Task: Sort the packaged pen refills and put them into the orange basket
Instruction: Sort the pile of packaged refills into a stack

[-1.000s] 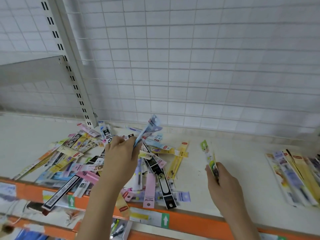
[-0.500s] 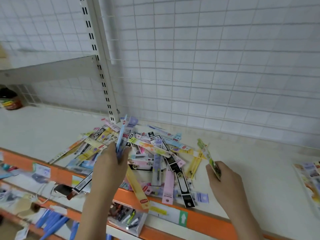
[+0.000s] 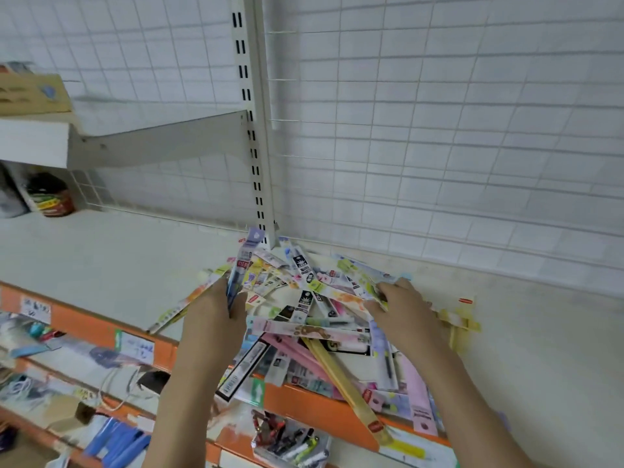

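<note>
A loose pile of packaged pen refills [image 3: 314,319] in many colours lies on the white shelf [image 3: 101,265], some hanging over its orange front edge [image 3: 304,403]. My left hand [image 3: 216,312] grips a blue and purple refill pack [image 3: 241,268] that stands upright above the pile's left side. My right hand [image 3: 401,309] rests on the pile's right side, fingers closed on a green and white refill pack [image 3: 366,288]. No orange basket is in view.
A white slotted upright [image 3: 253,130] and a wire grid back panel [image 3: 439,130] stand behind the pile. A dark jar [image 3: 50,197] sits at the far left under an upper shelf. Lower shelves hold blue items [image 3: 118,440] and a small tray of pens [image 3: 290,440].
The view has swung left, so the sorted packs on the right are out of sight. My right hand with its green pack has moved left and down onto the pile. My left hand still holds its pack.
</note>
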### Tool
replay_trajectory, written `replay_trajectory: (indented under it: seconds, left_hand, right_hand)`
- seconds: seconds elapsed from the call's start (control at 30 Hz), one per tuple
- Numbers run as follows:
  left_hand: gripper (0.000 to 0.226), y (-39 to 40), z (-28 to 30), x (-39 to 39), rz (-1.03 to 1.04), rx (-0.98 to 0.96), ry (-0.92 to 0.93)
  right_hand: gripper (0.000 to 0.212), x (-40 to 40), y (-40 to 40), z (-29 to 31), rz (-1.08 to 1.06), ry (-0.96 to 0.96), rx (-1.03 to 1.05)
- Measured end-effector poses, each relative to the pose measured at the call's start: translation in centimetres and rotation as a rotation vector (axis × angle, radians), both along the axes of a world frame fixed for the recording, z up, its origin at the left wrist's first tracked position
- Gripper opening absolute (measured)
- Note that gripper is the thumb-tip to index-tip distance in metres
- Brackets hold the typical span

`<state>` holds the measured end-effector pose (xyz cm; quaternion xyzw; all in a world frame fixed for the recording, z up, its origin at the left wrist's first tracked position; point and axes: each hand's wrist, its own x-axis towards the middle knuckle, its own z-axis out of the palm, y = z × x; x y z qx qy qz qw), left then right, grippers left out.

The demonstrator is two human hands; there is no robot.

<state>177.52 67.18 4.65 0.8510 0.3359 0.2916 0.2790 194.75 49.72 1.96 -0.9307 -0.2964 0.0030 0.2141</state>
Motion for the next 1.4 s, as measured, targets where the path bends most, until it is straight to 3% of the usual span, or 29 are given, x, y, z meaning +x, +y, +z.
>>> replay_trajectory:
  seconds: [0.13,0.33,0.63,0.83,0.93,1.07,1.4]
  left_hand:
    - [0.045,1.6,-0.5,-0.5,-0.018,-0.031,0.002]
    - [0.045,3.2,-1.7,-0.5,-0.074,-0.051,0.029]
    - [0.04,3.7,-2.3,0.5,-0.13,-0.077,0.051]
    - [0.043,4.4,-2.5,-0.4,-0.104,-0.084,0.035]
    - [0.044,4.9,-2.5,-1.0,-0.065,-0.087,0.016]
    - [0.042,5.3,-2.6,-1.3,-0.041,-0.094,0.02]
    - [0.046,4.2,-2.4,-0.5,-0.181,-0.032,0.089]
  right_hand:
    - [0.042,-0.2,2.8,-0.5,-0.007,0.002,-0.14]
    - [0.035,-1.0,3.6,-0.7,-0.092,-0.087,-0.227]
    - [0.036,-2.9,3.0,1.3,-0.034,-0.249,-0.147]
    - [0.003,-4.6,4.0,1.0,0.156,-0.133,-0.05]
    - [0.029,-5.1,4.3,0.4,0.23,-0.093,-0.188]
    - [0.029,-5.1,4.9,-0.3,0.251,-0.012,-0.309]
    - [0.026,-3.5,2.9,2.2,-0.044,-0.191,0.03]
